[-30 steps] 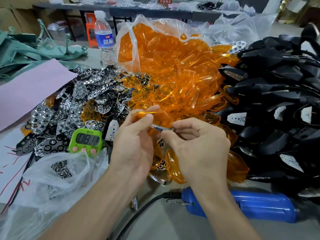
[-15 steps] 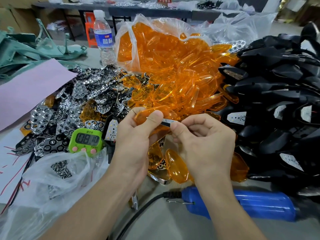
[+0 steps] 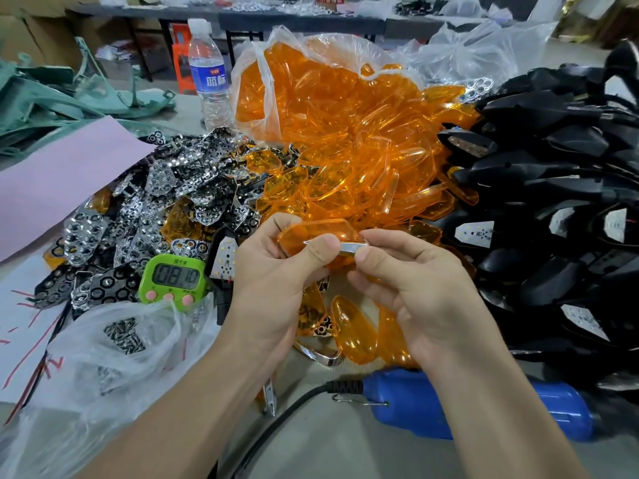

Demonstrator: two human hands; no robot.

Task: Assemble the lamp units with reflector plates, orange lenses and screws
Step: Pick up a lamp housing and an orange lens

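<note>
- Two hands meet in mid-air in front of you, both closed in pinches and neither spread.
- Your left hand (image 3: 273,281) pinches one orange lens (image 3: 321,233) by its near edge. The thumb also lies over a thin silvery piece set against the lens.
- That piece shows edge-on only. Judged to be a reflector plate (image 3: 349,248); its face cannot be read.
- Your right hand (image 3: 415,288) pinches the plate's other end between thumb and forefinger. The other fingers curl loosely below and nothing shows in them.
- Lens and plate sit between the two thumbs, touching each other and clear of the heaps beneath.
- Step, as judged: seating the plate into the lens. No screw or housing is in hand yet.
- Handling (judgement): the lens is light, stiff, glossy moulded plastic, so it is likely slippery and easily scuffed. Hold it by the rim, not the clear face.
- The plate looks thin and light with a mirrored finish, so it could bend or take fingerprints. Grip its ends or edges and press evenly, without twisting.
- Supplies: lens heap (image 3: 363,150) just beyond both hands; black housings (image 3: 553,202) right of the right hand; loose plates (image 3: 166,202) left of the left hand.
- Screws (image 3: 124,335) lie in a clear bag (image 3: 103,368) beside the left forearm.
- Blue driver (image 3: 484,406) lies under the right forearm.
</note>
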